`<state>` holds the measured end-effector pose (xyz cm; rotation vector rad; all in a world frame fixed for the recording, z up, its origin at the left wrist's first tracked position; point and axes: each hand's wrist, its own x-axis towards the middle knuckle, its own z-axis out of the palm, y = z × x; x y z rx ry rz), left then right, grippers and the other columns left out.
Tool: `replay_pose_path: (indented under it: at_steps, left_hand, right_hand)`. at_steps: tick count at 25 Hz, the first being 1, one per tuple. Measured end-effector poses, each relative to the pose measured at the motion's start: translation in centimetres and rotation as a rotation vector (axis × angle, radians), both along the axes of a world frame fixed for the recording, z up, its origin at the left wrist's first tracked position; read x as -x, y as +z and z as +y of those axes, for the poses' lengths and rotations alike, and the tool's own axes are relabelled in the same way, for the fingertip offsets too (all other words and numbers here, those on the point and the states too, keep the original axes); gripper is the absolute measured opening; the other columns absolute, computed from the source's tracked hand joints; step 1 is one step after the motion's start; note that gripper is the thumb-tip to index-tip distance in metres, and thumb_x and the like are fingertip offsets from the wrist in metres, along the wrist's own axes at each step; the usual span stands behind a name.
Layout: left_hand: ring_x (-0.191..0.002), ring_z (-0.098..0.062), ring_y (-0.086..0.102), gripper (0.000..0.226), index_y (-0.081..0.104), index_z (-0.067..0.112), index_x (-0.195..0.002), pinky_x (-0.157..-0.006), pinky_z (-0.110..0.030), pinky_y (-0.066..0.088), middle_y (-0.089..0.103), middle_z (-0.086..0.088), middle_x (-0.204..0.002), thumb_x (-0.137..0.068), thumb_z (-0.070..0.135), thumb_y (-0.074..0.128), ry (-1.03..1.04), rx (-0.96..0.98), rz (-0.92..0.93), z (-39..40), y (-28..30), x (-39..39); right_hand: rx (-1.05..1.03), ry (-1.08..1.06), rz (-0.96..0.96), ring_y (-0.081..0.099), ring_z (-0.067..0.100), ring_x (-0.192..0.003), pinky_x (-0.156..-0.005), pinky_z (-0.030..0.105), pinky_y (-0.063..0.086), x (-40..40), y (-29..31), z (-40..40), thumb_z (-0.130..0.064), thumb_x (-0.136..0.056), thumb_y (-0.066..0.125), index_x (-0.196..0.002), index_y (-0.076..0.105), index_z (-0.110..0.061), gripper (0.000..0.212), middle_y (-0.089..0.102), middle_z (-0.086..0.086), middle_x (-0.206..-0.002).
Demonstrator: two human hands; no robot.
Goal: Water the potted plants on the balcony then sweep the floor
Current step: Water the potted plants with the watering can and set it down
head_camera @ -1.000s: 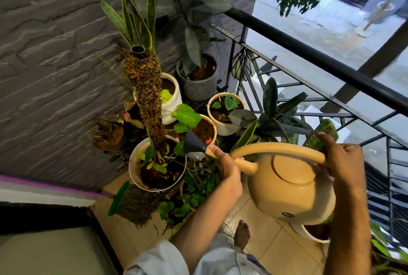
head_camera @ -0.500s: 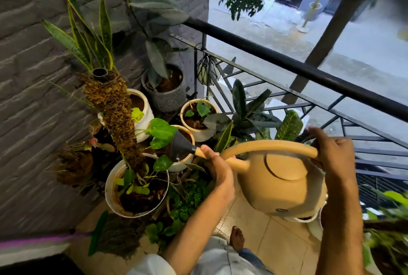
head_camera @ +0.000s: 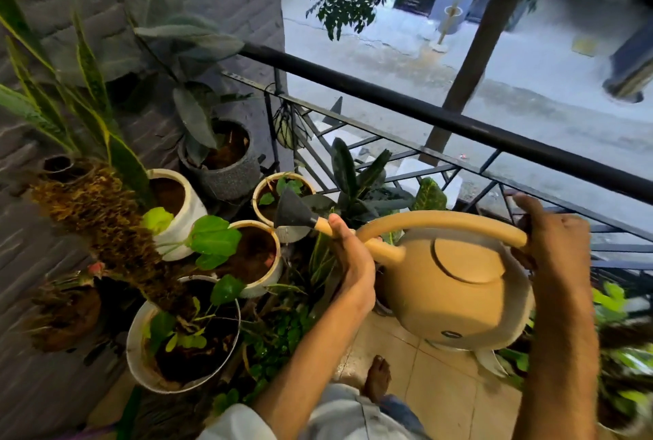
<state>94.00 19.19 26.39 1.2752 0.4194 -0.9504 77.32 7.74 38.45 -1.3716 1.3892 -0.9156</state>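
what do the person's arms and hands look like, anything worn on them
Both forearms are bare, and no watch, ring, bracelet or glove shows on the left hand or the right hand. The left arm comes out of a short, pale grey-white sleeve that ends above the elbow. The right arm's upper part is out of frame, so any sleeve there cannot be seen.

No legible text, number, brand or sign appears in the head view. The tan watering can (head_camera: 456,284) carries one small dark oval badge (head_camera: 451,334) low on its body, near the bottom edge; any marking on that badge is too small and too blurred to read. A yellow patch (head_camera: 584,45) lies on the street surface beyond the balcony railing (head_camera: 388,97); it shows no readable characters. The plant pots show no printed labels.
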Motion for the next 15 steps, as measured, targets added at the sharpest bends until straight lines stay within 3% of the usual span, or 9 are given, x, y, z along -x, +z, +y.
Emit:
replay_pose_path:
  at_steps: [3, 4, 7, 8, 9, 12, 13, 15]
  left_hand:
    - [-0.136, -0.032, 0.053, 0.151, 0.027, 0.042, -0.159, -0.121, -0.057, 0.034, 0.053, -0.012, -0.151, -0.027, 0.115, 0.027, -0.03, -0.011, -0.007, -2.7, -0.4, 0.8]
    - [-0.136, -0.032, 0.054, 0.151, 0.028, 0.04, -0.159, -0.121, -0.056, 0.034, 0.054, -0.011, -0.151, -0.028, 0.115, 0.028, -0.032, -0.014, -0.001, -3.7, -0.5, 1.2]
    - [-0.132, -0.031, 0.057, 0.108, 0.029, 0.034, -0.158, -0.12, -0.055, 0.037, 0.057, -0.012, -0.147, -0.071, 0.099, 0.031, -0.002, 0.009, 0.023, -6.1, -0.2, 2.8]
    - [-0.132, -0.031, 0.057, 0.102, 0.028, 0.034, -0.158, -0.12, -0.055, 0.037, 0.056, -0.012, -0.147, -0.076, 0.095, 0.032, 0.01, 0.009, 0.02, -6.9, -0.3, 3.1]
    - [-0.132, -0.031, 0.057, 0.108, 0.028, 0.035, -0.159, -0.12, -0.055, 0.037, 0.056, -0.011, -0.147, -0.072, 0.098, 0.034, 0.013, 0.014, 0.014, -7.8, -0.6, 3.5]
    - [-0.13, -0.029, 0.06, 0.15, 0.035, 0.035, -0.157, -0.117, -0.052, 0.041, 0.058, -0.011, -0.147, -0.03, 0.114, 0.04, 0.037, -0.006, 0.016, -11.0, -2.8, 4.6]
    - [-0.127, -0.028, 0.062, 0.15, 0.038, 0.032, -0.156, -0.114, -0.049, 0.045, 0.06, -0.012, -0.144, -0.029, 0.113, 0.041, 0.051, -0.009, 0.026, -11.9, -3.3, 4.9]
    - [-0.119, -0.026, 0.067, 0.127, 0.041, 0.025, -0.154, -0.098, -0.039, 0.055, 0.063, -0.014, -0.138, -0.055, 0.104, 0.042, 0.084, -0.015, 0.032, -13.0, -3.0, 5.2]
  right_hand:
    - [-0.014, -0.026, -0.018, 0.045, 0.018, -0.047, -0.051, 0.029, 0.036, 1.1, 0.0, -2.1, -0.045, -0.093, 0.071, -0.062, 0.063, -0.014, 0.044, 0.055, 0.004, -0.056]
    - [-0.023, -0.018, -0.023, 0.046, 0.019, -0.049, -0.052, 0.031, 0.036, 1.4, 0.0, -3.1, -0.046, -0.092, 0.071, -0.063, 0.065, -0.014, 0.044, 0.056, 0.006, -0.058]
    - [-0.033, 0.034, -0.018, 0.049, 0.02, -0.053, -0.054, 0.031, 0.038, 2.0, 0.4, -5.6, -0.043, -0.094, 0.068, -0.068, 0.067, -0.01, 0.042, 0.061, 0.01, -0.065]
    - [-0.034, 0.047, -0.02, 0.049, 0.019, -0.054, -0.054, 0.03, 0.038, 2.1, 0.5, -6.4, -0.043, -0.094, 0.068, -0.069, 0.067, -0.01, 0.042, 0.061, 0.011, -0.067]
    - [-0.035, 0.053, -0.02, 0.049, 0.018, -0.055, -0.055, 0.03, 0.037, 2.4, 0.6, -7.2, -0.043, -0.094, 0.068, -0.069, 0.068, -0.01, 0.041, 0.061, 0.011, -0.067]
    - [-0.051, 0.056, -0.031, 0.048, 0.015, -0.052, -0.054, 0.03, 0.037, 3.2, 0.6, -10.1, -0.041, -0.096, 0.067, -0.068, 0.066, -0.012, 0.04, 0.06, 0.007, -0.064]
    - [-0.058, 0.063, -0.028, 0.048, 0.014, -0.051, -0.053, 0.031, 0.037, 3.2, 0.6, -11.0, -0.041, -0.096, 0.066, -0.068, 0.066, -0.013, 0.04, 0.061, 0.005, -0.064]
    - [-0.072, 0.099, -0.031, 0.048, 0.013, -0.049, -0.053, 0.031, 0.037, 3.1, 0.6, -12.5, -0.044, -0.095, 0.066, -0.068, 0.066, -0.013, 0.041, 0.061, 0.003, -0.061]
